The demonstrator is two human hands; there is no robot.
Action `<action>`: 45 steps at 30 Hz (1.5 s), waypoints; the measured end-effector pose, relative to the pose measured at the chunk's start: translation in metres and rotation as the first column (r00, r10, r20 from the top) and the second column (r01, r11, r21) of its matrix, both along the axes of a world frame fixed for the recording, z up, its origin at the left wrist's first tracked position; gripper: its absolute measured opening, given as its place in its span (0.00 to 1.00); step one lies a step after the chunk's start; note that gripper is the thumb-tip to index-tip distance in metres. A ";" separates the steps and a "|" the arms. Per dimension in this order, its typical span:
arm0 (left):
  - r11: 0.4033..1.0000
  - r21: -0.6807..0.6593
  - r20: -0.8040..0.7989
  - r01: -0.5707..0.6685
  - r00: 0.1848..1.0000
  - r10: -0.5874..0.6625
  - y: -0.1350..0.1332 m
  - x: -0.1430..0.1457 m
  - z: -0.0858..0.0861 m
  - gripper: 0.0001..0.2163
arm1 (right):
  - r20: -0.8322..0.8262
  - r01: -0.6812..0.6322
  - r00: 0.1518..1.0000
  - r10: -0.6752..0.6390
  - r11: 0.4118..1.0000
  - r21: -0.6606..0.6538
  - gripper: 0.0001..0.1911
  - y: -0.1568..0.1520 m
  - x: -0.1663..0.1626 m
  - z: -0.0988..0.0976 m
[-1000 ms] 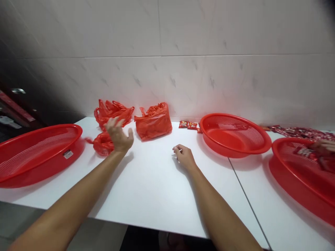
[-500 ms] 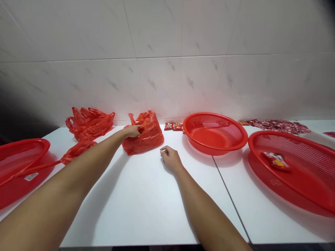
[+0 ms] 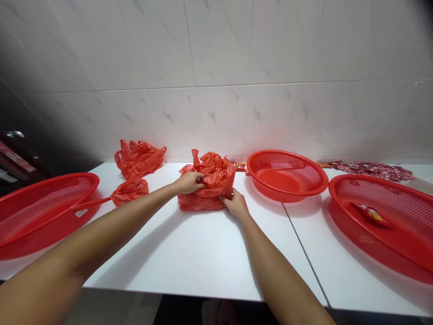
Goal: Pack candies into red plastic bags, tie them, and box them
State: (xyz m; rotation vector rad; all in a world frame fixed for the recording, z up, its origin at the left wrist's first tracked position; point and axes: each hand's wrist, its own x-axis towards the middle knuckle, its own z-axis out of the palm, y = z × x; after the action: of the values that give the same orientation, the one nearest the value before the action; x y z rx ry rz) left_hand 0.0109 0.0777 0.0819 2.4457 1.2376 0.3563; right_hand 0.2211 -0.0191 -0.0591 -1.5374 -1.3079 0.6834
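Note:
A filled red plastic bag (image 3: 206, 202) sits on the white table in front of me, its crumpled top gathered upward. My left hand (image 3: 191, 182) is closed on the bag's plastic at its left upper side, fingertips pinching the film. At the lower right side of the same bag, my right hand (image 3: 237, 203) grips the plastic between thumb and fingers. What lies inside the bag is hidden.
Red perforated baskets stand left (image 3: 47, 212), right of centre (image 3: 287, 176) and far right (image 3: 382, 225); the last holds a shiny packet (image 3: 372, 214). Red plastic bags (image 3: 140, 160) lie behind left. Small packets (image 3: 375, 169) line the wall at right.
My right hand has moved from the bare table onto the bag's right side. The bag's top now spreads wider, with my left hand still on it. The view has shifted.

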 end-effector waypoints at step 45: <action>0.986 -0.111 0.855 -0.121 0.494 0.157 -0.007 -0.015 0.090 0.14 | -0.097 -0.007 0.995 0.009 1.000 0.016 0.25 -0.011 0.002 0.014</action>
State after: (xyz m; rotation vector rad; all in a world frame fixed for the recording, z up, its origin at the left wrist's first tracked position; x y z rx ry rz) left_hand -0.0038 0.0712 0.1724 1.6537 0.9144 1.3962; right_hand 0.2228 -0.0304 -0.0449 -1.4693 -1.2445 0.7424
